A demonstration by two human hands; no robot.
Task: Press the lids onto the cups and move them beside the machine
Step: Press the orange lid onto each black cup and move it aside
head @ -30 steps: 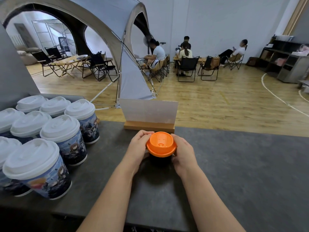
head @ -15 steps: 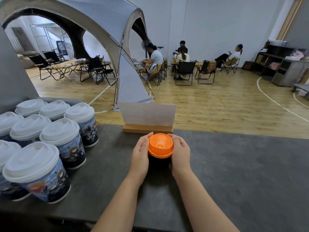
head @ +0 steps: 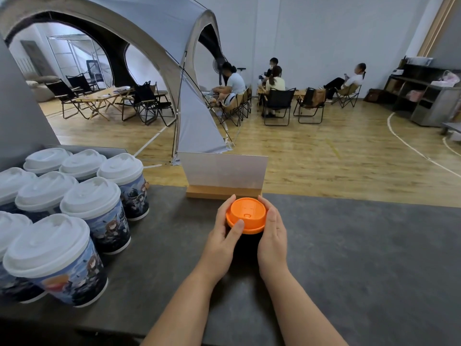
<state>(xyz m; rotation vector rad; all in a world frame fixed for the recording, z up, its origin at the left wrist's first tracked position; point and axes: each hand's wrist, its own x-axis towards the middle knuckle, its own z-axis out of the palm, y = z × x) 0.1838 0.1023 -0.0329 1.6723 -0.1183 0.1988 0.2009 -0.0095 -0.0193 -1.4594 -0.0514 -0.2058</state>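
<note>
Well to the left of your grip, the white-lidded cups stand packed in a tight cluster on the tabletop, close beside a grey upright surface that is probably the machine; grouping them there keeps the middle free for capping. Your left hand curls around the near-left side of the dark cup, its thumb laid up onto the rim of the orange lid, so it both steadies the cup and bears down on the edge. The cup itself sits between your palms, mostly hidden in shadow under the lid. Your right hand wraps the opposite side, fingers reaching round the far edge of the lid, giving a matching squeeze so the lid should seat evenly rather than tip. Whether the lid has fully snapped on you cannot tell from here. Just beyond your grip stands the sign holder, near the far fingertips, so lift before you carry left.
</note>
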